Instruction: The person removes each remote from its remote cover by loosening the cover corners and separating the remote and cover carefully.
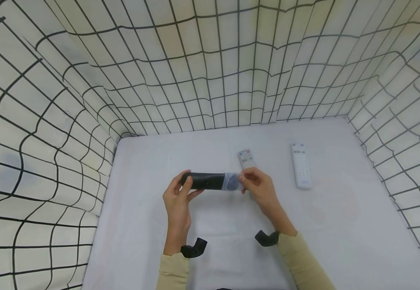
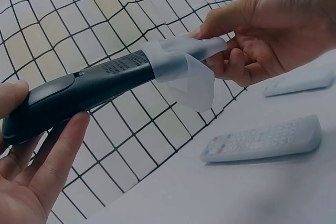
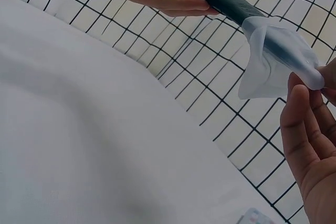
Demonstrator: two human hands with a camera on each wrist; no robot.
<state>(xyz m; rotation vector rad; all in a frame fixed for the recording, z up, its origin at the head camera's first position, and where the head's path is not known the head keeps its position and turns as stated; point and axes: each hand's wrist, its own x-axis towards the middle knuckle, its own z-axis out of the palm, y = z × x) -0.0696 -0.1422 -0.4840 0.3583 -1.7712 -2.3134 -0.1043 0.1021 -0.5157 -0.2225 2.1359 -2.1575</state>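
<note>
A black remote control (image 1: 207,181) is held level above the white table, its back with a battery cover and printed label turned toward the left wrist view. My left hand (image 1: 179,197) grips its left end between thumb and fingers. Over the other end sits a translucent whitish sleeve (image 2: 170,61), covering only that part, with a loose flap folded back and hanging down. At the sleeve's closed tip, my right hand (image 1: 261,191) pinches the soft material between thumb and fingers, as the right wrist view (image 3: 311,80) also shows.
Beyond the right hand lies a small pale remote (image 1: 246,158), partly hidden by that hand. A longer white remote (image 1: 301,166) lies farther right. White cloth covers the table (image 1: 134,225), and walls of black wire grid (image 1: 210,80) stand around its back and sides.
</note>
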